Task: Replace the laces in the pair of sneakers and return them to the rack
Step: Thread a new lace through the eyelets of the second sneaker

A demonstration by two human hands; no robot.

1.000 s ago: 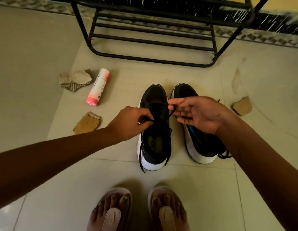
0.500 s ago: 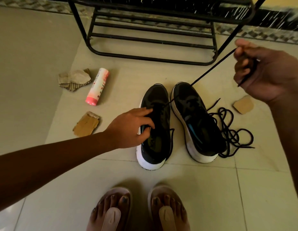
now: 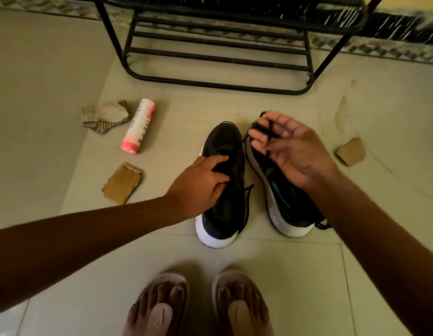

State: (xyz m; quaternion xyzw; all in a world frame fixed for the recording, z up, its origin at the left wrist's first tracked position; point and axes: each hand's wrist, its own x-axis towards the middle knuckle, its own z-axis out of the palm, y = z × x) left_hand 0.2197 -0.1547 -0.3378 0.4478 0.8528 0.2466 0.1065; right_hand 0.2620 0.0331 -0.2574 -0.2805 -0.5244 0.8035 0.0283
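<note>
While you're standing over the pair on the tiled floor (image 3: 295, 275), your left hand (image 3: 201, 183) is pressing down on the left sneaker (image 3: 225, 190), fingers curled closed over its tongue area and gripping the upper. The left sneaker is sitting upright near the middle of the floor, toe pointing at the rack (image 3: 220, 57), white heel toward your feet (image 3: 201, 309).

Your right hand (image 3: 290, 151) is hovering palm-up over the toe end of the right sneaker (image 3: 281, 197), fingers loosely curled and pinching a black lace (image 3: 268, 133). The lace is running across your fingers and down toward the left sneaker's eyelets; blur is making the exact path hard to read. A stretch of lace is also hanging along the right side of the left sneaker, between the two shoes.

The right sneaker is lying just beside the left one, angled slightly outward, not touching as far as I can tell. A bit of loose lace is showing at its heel, by your right forearm.

The rack is standing at the far edge of the floor, its lower bars bare. A pink spray can (image 3: 138, 127) is lying on its side toward the left, next to a crumpled cardboard scrap (image 3: 104, 116). Another cardboard piece (image 3: 121, 183) is lying nearer your left arm, and a third cardboard piece (image 3: 351, 151) is sitting toward the right.
</note>
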